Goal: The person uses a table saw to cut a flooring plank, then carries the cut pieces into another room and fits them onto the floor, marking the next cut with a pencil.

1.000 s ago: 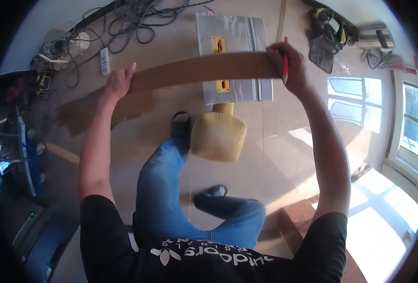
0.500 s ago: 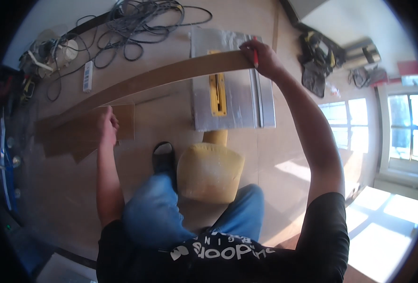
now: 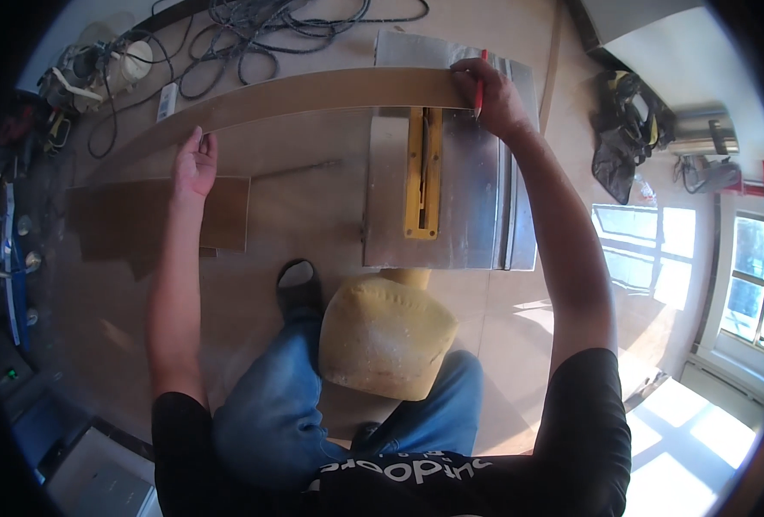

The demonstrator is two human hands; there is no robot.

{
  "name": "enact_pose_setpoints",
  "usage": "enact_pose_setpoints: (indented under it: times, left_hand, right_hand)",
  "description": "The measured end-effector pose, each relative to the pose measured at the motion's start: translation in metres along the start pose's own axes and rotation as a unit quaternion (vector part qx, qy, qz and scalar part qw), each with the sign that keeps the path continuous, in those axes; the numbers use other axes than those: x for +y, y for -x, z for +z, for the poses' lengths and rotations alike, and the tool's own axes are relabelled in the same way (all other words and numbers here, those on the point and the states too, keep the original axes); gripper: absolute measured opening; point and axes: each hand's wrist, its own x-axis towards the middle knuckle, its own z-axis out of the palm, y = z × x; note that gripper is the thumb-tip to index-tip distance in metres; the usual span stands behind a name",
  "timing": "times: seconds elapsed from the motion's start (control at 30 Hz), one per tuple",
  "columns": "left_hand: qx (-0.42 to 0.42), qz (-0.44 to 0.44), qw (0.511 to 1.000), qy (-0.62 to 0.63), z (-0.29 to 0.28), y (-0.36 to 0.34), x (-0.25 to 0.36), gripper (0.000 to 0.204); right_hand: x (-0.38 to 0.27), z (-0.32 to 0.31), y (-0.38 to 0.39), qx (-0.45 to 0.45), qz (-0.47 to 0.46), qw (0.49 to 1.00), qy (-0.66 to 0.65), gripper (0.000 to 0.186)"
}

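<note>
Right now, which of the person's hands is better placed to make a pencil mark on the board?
Probably right: the right hand holds the red pencil at one end of the board. The left hand, farther along, shows no pencil.

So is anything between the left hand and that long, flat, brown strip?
No, nothing visible. The bare left hand has its fingers close by the near edge of the long, flat, brown strip; I can't tell if they touch. The bare right hand grips the strip's right end.
</note>
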Motion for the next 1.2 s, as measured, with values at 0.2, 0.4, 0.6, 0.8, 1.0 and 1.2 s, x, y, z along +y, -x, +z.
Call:
enact_pose_setpoints:
  times: [0.2,0.4,0.6,0.8,1.0,1.2]
  left_hand:
    - [-0.021,-0.003,0.999,-0.032,0.022,-0.003,0.011,0.022]
    - [-0.042,0.046,0.996,-0.059,0.035,-0.010,0.015,0.028]
    - [-0.056,0.074,0.992,-0.090,0.043,-0.011,0.021,0.029]
    - [-0.058,0.058,0.992,-0.091,0.038,-0.020,0.039,0.021]
    - [-0.037,0.049,0.995,-0.078,0.042,-0.023,0.032,0.019]
    - [-0.044,0.051,0.995,-0.080,0.039,-0.026,0.039,0.020]
  right_hand:
    - [0.003,0.008,0.013,0.046,0.034,0.997,0.047,0.028]
    - [0.009,-0.002,0.029,0.007,-0.084,0.996,0.037,0.035]
    - [0.018,0.002,0.037,-0.039,-0.142,0.987,0.070,0.047]
    - [0.015,0.007,0.035,-0.045,-0.164,0.983,0.073,0.048]
    - [0.017,0.007,0.039,-0.044,-0.161,0.982,0.089,0.046]
    - [0.019,0.011,0.038,-0.040,-0.162,0.982,0.092,0.043]
